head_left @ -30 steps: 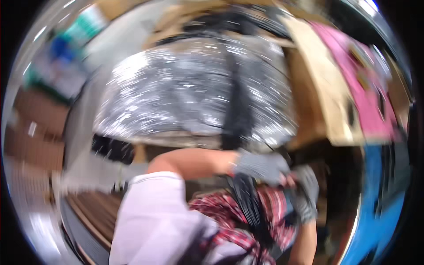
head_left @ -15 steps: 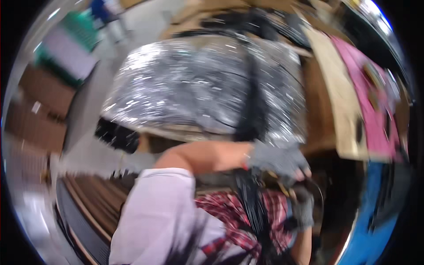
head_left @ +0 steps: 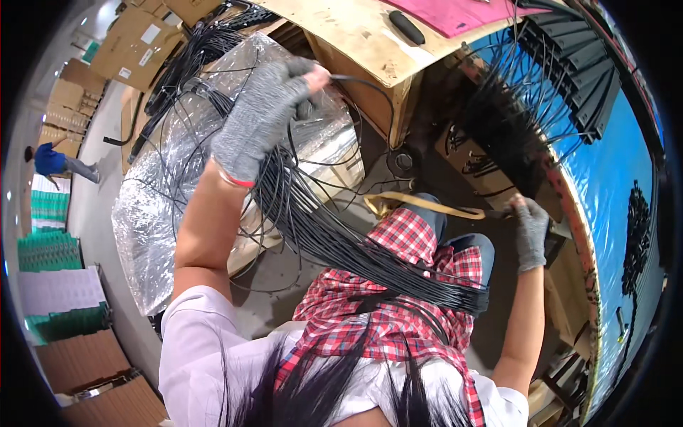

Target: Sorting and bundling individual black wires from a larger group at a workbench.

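1. Bright scene, and white glare bursts off the clear plastic wrap (head_left: pixel 148 231)!
2. Shine streaks the blue table covering (head_left: pixel 601 213) too.
3. Deep shadow between that and the wooden table (head_left: pixel 348 35), swallowing detail.
4. Sharp in the middle: black cables (head_left: pixel 341 245) separate cleanly.
5. Fisheye edges bend hard, corners pure black.

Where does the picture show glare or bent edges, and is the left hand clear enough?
Head view: white glare over the plastic wrap; head view: the blue table's near edge bows outward, and the picture corners are black; head view: the left hand looks fairly sharp, with its grey glove's texture visible.
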Tool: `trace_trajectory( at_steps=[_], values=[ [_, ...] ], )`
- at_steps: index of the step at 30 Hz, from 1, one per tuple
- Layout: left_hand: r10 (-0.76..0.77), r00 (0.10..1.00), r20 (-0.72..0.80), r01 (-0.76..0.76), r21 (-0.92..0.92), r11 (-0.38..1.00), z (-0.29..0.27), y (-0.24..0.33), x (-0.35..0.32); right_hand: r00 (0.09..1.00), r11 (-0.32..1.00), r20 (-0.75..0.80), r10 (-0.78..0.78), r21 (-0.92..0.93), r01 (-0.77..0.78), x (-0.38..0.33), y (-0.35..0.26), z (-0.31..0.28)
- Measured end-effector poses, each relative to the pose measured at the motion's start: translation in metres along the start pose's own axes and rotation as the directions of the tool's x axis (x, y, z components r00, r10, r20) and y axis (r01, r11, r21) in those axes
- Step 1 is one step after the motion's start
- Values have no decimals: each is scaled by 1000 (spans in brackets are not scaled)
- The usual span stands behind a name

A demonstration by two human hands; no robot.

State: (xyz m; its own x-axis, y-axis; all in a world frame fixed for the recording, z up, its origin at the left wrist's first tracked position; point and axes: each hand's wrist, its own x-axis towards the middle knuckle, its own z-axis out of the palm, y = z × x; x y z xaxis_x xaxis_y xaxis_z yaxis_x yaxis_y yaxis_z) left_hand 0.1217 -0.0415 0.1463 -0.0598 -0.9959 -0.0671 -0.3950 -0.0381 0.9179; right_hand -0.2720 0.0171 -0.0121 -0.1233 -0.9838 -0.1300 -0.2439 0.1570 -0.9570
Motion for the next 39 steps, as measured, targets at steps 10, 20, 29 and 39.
trace_trajectory(
  at_steps=[10, 20, 29, 39],
  values=[
    [144, 987, -77, -156, -171, 973, -21, 40, -1, 833, 917, -552, 45, 354, 185, -45, 87, -96],
    [300, 940, -160, -334, -269, 903, -19, 78, -11, 773, 843, -621, 130, 479, 244, -81, 115, -114],
    [371, 926, -65, -376, -209, 903, 21, 123, -25, 694, 759, -694, 191, 553, 344, -121, 141, -137],
    [411, 908, -86, -418, -92, 904, 46, 149, -17, 614, 803, -768, 183, 477, 357, -159, 156, -160]
  ],
)
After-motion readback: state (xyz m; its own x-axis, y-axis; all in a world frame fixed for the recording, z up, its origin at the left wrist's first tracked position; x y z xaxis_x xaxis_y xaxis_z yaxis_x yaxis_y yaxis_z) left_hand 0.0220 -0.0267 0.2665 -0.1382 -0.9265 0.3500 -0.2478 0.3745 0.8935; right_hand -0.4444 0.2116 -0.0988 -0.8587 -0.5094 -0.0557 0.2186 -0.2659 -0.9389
